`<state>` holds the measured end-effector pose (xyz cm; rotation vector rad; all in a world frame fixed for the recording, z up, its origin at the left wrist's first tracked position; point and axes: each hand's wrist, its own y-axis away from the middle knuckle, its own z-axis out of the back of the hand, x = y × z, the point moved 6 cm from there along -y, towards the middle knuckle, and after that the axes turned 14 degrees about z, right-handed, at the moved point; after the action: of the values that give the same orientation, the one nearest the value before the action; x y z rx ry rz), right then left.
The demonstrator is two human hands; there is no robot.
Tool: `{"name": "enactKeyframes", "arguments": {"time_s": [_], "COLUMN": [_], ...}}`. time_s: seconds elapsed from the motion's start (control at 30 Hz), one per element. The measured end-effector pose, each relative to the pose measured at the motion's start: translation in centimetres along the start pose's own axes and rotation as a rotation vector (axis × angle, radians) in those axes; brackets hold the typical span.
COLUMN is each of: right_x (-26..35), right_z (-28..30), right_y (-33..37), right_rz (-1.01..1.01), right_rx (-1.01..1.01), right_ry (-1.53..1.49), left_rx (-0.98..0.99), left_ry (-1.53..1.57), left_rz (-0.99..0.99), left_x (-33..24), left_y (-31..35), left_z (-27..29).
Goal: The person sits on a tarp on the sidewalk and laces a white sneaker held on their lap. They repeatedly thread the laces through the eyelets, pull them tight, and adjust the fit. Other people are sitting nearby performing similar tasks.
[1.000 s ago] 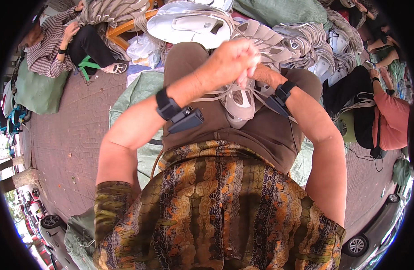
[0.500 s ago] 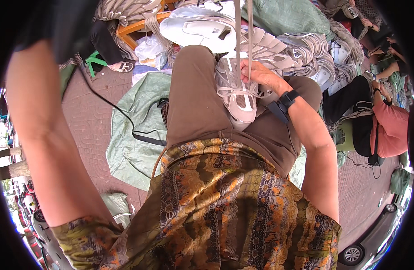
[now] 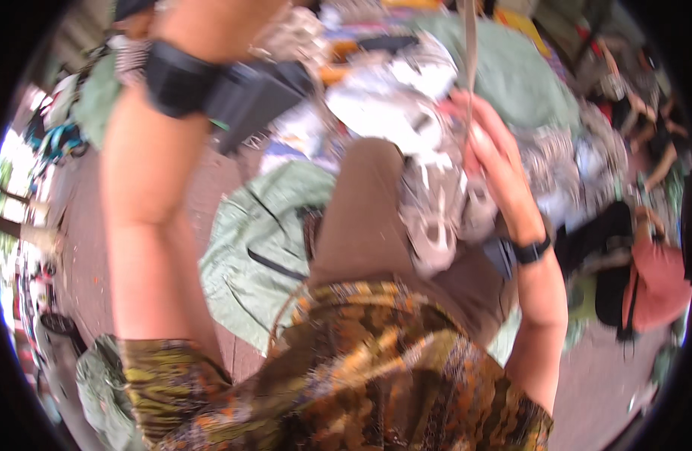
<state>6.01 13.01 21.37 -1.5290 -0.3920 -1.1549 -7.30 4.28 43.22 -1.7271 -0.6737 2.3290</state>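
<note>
Raised higher, right hand (image 3: 493,161) grips lace (image 3: 471,45); shoe (image 3: 436,218) dangles beneath.

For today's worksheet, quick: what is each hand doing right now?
Left hand: out of the picture above the raised wrist; cannot be told.
Right hand: closed on a pale strap, beside the grey shoe on the lap.

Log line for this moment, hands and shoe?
left hand: raised, out of view | right hand: holds lace | pale shoe: on lap

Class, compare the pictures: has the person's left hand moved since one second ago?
Yes. It rose from the pale shoe on the lap and is now out of view above; only the left forearm shows.
</note>
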Motion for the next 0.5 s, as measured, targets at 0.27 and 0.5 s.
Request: {"name": "enactKeyframes", "arguments": {"time_s": [0.27,0.5], "right_x": [1.0,-12.3], "right_z": [-3.3,2.2], "right_y": [2.6,10.8], "right_rz": [-0.140,-0.378], "right_rx": [0.270,0.354], "right_ry": [0.105,0.182], "left_rx": [-0.232,-0.519], "left_ry": [0.065,0.221], "left_rz": [-0.079,0.180], "left_x": [-0.8,12.7], "left_y": [2.6,5.7], "left_z": [2.1,14.8]}}
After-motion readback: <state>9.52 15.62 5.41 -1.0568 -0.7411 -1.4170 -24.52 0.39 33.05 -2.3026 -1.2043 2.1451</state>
